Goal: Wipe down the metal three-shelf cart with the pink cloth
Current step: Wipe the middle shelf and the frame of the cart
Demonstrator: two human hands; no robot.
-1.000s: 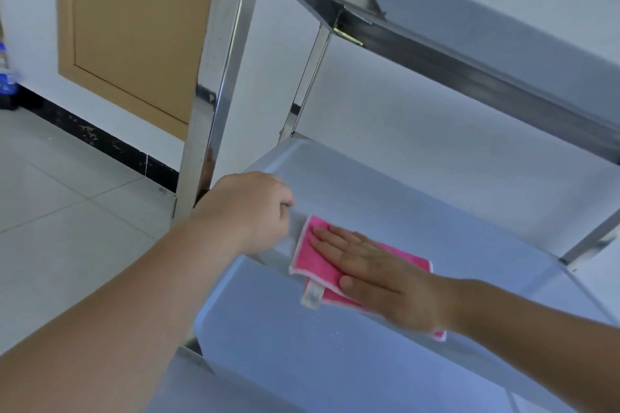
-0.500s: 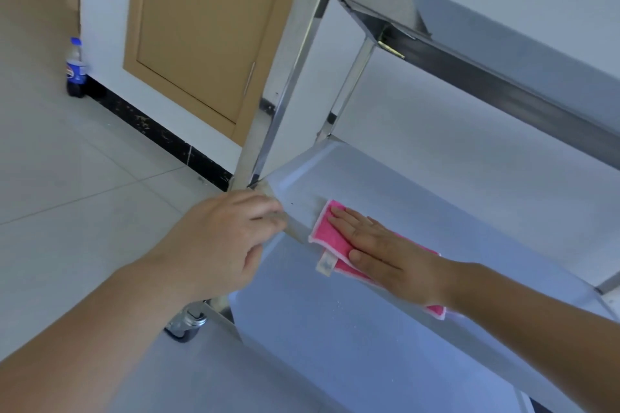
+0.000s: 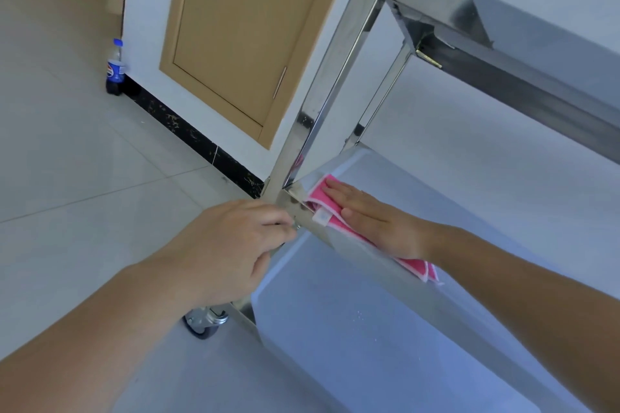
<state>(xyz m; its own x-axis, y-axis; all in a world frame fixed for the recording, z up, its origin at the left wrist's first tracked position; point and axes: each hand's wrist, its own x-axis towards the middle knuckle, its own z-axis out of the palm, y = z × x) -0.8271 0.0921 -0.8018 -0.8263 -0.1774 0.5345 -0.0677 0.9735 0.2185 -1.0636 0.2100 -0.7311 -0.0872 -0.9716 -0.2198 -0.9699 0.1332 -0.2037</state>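
Observation:
The metal cart (image 3: 335,87) fills the right half of the view, with its top shelf at upper right, its middle shelf (image 3: 419,198) in the centre and its bottom shelf (image 3: 335,339) below. The pink cloth (image 3: 317,196) lies flat in the near left corner of the middle shelf. My right hand (image 3: 372,218) presses flat on the cloth, fingers straight and together. My left hand (image 3: 231,245) grips the cart's front corner where the upright post meets the middle shelf's rim. One corner of the cloth sticks out behind my right wrist.
A black caster wheel (image 3: 201,322) shows under the cart's near corner. A cola bottle (image 3: 115,69) stands on the tiled floor by the wall's dark skirting. A tan cabinet door (image 3: 241,30) is set in the white wall behind the cart.
My right hand has slid the pink cloth left into the shelf's corner by the post. My left hand stays on the cart's corner. The view has shifted, showing more floor at left.

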